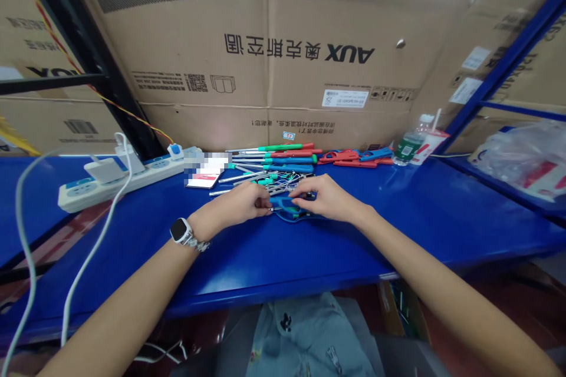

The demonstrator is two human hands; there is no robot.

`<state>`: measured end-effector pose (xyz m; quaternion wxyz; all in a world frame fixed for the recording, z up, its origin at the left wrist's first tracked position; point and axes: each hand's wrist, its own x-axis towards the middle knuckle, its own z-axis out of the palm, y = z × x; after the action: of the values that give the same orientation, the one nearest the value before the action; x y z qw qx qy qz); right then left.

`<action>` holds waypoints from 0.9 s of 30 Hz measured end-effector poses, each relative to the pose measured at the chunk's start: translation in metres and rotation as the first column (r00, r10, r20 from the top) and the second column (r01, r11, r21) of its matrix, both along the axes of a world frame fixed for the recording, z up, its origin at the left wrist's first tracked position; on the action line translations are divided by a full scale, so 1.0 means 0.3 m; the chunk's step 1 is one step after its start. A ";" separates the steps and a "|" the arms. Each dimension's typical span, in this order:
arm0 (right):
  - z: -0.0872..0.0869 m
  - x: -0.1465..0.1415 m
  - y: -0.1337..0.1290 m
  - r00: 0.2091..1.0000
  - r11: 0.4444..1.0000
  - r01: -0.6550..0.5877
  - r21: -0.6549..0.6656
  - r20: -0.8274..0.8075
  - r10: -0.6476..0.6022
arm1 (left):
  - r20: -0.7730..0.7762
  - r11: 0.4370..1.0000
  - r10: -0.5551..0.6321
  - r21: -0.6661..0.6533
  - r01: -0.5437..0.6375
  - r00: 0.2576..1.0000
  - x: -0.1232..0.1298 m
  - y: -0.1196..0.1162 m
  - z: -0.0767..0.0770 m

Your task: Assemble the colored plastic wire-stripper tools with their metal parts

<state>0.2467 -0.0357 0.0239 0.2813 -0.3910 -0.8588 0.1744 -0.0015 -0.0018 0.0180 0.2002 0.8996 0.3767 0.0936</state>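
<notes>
Both hands meet over the middle of the blue table (274, 256). My left hand (247, 203), below a wrist with a watch (180, 231), pinches a small metallic piece at the left end of a blue part (289, 205). From the right, my right hand (321, 197) has its fingers closed on the same blue part. A thin blue loop hangs under the fingers. Just behind lie several tools with green, red and blue handles (294, 161) and metal shafts. Red and blue plastic pieces (349, 157) are heaped to their right. My fingers partly hide the blue part.
A white power strip (132, 179) with chargers and cables stands at the left, beside a phone (207, 171). Toward the back right are a green-labelled bottle (407, 144), a cup (428, 144) and a plastic bag (524, 159). Large cardboard (283, 29) rises behind the table.
</notes>
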 end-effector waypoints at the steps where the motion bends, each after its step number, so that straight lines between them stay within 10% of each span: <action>1: -0.007 -0.003 0.000 0.999 1.000 -0.004 0.008 0.041 0.004 | 0.011 1.000 0.006 -0.014 -0.006 1.000 0.000 0.001 0.000; 27: -0.010 0.017 -0.034 0.965 1.000 0.016 -0.001 0.261 -0.015 | -0.004 0.998 0.031 -0.050 -0.032 0.999 0.000 0.001 -0.008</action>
<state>0.2519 -0.0459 0.0209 0.1665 -0.4179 -0.8849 0.1206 -0.0015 -0.0017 0.0157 0.2208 0.8883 0.3934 0.0858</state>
